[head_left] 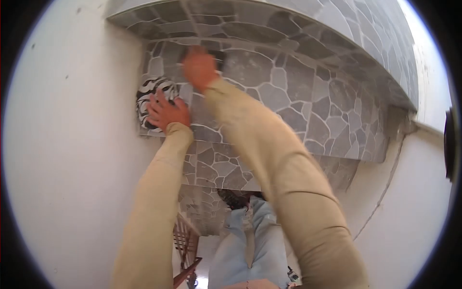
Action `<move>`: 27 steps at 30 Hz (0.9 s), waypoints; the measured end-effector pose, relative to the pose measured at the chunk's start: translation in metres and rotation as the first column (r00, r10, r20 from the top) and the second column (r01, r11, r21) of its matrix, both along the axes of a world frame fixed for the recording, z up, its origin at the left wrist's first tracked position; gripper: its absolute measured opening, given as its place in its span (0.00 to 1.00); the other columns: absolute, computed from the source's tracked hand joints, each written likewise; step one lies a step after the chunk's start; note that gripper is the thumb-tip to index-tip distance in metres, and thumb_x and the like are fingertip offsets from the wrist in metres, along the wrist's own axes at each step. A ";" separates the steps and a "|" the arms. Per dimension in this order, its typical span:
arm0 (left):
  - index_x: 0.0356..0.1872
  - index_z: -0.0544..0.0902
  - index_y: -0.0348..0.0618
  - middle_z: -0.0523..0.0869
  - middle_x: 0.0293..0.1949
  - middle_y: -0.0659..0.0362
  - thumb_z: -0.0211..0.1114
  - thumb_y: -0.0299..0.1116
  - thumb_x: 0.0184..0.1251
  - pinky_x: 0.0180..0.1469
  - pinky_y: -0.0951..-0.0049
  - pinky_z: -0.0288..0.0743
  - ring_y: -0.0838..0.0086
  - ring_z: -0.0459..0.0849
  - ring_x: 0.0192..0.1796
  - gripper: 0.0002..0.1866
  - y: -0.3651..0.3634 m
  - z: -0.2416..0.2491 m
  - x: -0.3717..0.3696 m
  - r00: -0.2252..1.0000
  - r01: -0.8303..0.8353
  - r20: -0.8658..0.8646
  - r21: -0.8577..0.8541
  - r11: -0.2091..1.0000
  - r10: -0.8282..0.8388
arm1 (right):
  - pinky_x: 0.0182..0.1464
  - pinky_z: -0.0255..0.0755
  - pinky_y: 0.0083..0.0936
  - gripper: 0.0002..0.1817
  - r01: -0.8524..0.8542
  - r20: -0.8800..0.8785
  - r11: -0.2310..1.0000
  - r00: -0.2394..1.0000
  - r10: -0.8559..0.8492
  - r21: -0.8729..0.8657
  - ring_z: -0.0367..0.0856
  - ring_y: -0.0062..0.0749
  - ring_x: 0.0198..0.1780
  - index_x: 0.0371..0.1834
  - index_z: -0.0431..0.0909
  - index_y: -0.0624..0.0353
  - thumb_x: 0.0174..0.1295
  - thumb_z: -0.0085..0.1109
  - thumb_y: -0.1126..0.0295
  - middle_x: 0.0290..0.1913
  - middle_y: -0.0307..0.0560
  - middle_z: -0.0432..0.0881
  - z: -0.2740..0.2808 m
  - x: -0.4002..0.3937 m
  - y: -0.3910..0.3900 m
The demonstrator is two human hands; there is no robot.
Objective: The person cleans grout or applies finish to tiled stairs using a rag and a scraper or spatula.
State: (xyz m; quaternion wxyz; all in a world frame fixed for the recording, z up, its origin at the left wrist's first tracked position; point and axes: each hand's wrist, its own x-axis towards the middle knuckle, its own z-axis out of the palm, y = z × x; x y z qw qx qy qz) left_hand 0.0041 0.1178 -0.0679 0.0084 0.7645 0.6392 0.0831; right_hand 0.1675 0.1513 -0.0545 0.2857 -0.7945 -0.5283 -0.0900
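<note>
My left hand [168, 111] lies with spread fingers on a black-and-white patterned bundle [146, 94], which looks like cloth, at the left end of a stone-patterned step. A little farther up, my right hand [198, 68] is blurred by motion. It is closed over a dark, flat object [219, 59] low on the step's surface. Most of that object is hidden under the hand, so its kind does not show. Grey tiles with pale joint lines cover the step [288, 96] under both hands.
A higher step [308, 36] rises beyond my hands, and a lower step [219, 168] lies nearer my feet. White walls [72, 120] flank the stairs. Reddish-brown slatted furniture [185, 245] stands below at left. One dark shoe [232, 198] shows under the steps' edge.
</note>
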 end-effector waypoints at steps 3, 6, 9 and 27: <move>0.77 0.63 0.57 0.60 0.78 0.54 0.57 0.50 0.69 0.74 0.31 0.47 0.49 0.55 0.79 0.35 -0.002 -0.003 -0.005 0.999 0.015 -0.031 -0.025 1.000 -0.016 | 0.34 0.82 0.42 0.11 -0.007 0.111 0.992 0.994 0.021 -0.128 0.84 0.48 0.42 0.36 0.85 0.63 0.55 0.61 0.69 0.42 0.56 0.82 0.018 0.023 -0.014; 0.76 0.63 0.56 0.61 0.77 0.53 0.56 0.50 0.70 0.74 0.31 0.48 0.49 0.56 0.78 0.34 -0.003 -0.004 0.000 1.000 0.002 -0.003 0.035 0.999 -0.002 | 0.42 0.83 0.43 0.13 0.055 0.050 0.763 0.998 -0.029 -0.644 0.83 0.49 0.54 0.43 0.85 0.64 0.57 0.61 0.70 0.50 0.58 0.82 -0.006 0.109 -0.101; 0.75 0.64 0.56 0.63 0.76 0.53 0.55 0.50 0.71 0.73 0.31 0.50 0.50 0.58 0.78 0.33 -0.002 -0.002 -0.002 0.999 0.025 -0.027 0.099 0.995 -0.023 | 0.43 0.82 0.43 0.12 0.322 0.130 0.808 0.946 -0.297 -0.493 0.81 0.49 0.54 0.45 0.84 0.61 0.59 0.62 0.71 0.53 0.56 0.80 0.015 0.241 -0.301; 0.73 0.69 0.56 0.68 0.74 0.54 0.55 0.49 0.71 0.72 0.36 0.54 0.52 0.63 0.76 0.30 0.027 -0.029 -0.026 0.990 0.139 -0.028 0.194 0.971 -0.137 | 0.42 0.81 0.49 0.11 0.488 0.261 0.671 0.871 -0.416 -0.558 0.86 0.55 0.44 0.47 0.80 0.61 0.67 0.54 0.70 0.48 0.61 0.81 0.008 0.283 -0.395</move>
